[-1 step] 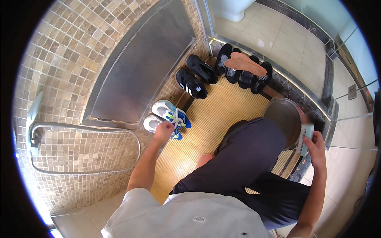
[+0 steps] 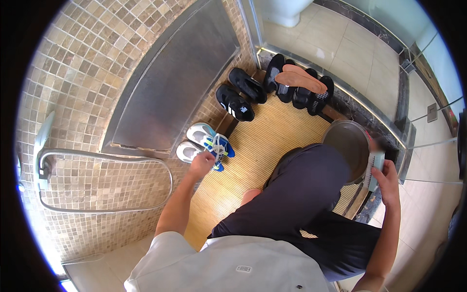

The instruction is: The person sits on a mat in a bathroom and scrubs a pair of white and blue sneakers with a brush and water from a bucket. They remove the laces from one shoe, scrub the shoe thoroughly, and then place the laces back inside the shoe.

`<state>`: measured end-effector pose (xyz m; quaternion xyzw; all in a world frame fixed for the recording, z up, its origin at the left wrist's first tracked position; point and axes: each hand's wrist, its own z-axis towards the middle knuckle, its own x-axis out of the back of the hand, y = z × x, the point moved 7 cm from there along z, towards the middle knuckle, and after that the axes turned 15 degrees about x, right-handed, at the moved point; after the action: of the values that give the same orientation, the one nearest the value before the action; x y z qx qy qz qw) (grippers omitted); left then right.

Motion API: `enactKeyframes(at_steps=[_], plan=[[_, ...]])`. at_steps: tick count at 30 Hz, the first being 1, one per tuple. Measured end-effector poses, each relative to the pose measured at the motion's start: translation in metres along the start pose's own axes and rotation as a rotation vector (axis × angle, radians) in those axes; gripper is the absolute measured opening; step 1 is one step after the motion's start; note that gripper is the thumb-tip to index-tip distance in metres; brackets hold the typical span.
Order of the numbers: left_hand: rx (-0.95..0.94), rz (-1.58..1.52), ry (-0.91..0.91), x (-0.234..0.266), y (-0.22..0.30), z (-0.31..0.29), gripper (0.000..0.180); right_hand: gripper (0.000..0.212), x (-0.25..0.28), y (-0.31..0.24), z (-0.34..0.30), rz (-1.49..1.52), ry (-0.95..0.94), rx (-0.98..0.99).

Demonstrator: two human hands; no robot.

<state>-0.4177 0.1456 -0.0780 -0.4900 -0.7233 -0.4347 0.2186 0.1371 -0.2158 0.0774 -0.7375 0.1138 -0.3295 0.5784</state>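
Observation:
My left hand (image 2: 202, 164) is closed in a fist over the near side of a blue, white and grey sneaker pair (image 2: 208, 138). Whether its fingers grip the pale laces (image 2: 220, 148) or anything else cannot be seen. On the right, my right hand (image 2: 387, 182) has its fingers round a pale scrubbing brush (image 2: 376, 167) with a row of bristles. That brush is beside the rim of a round metal basin (image 2: 344, 121) that looks to hold murky liquid. My bent knee hides part of the basin.
Black sneakers with white stripes (image 2: 235, 103) lie by the mosaic wall (image 2: 112, 29). Farther along, black shoes (image 2: 318, 95) stand in a row with tan insoles (image 2: 300, 80) on top. A silver shower hose (image 2: 107, 211) loops at left. Yellow ribbed matting (image 2: 272, 119) covers the floor.
My left hand has shifted very slightly to the right and down. The brush and my right hand stay where they were.

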Motion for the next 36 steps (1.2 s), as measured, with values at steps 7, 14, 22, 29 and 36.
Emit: enactKeyframes(at_steps=[7,14,22,29,36], plan=[[-0.140,0.208,-0.356,-0.059,-0.013,-0.070,0.016,0.044,-0.016,-0.020,0.000,0.027,-0.078,0.054],[-0.070,0.156,-0.507,-0.119,-0.027,-0.094,0.019,0.047,-0.019,-0.019,-0.011,-0.001,-0.115,0.063],[-0.113,0.302,-0.411,-0.135,-0.036,-0.082,0.020,0.045,-0.018,-0.015,-0.008,0.004,-0.104,0.034],[-0.212,-0.045,-0.398,-0.127,0.001,-0.084,0.010,0.046,-0.022,-0.010,-0.006,0.008,-0.118,0.019],[-0.086,-0.358,-0.475,-0.124,0.026,-0.080,0.010,0.046,-0.023,-0.006,-0.005,-0.005,-0.124,0.012]])
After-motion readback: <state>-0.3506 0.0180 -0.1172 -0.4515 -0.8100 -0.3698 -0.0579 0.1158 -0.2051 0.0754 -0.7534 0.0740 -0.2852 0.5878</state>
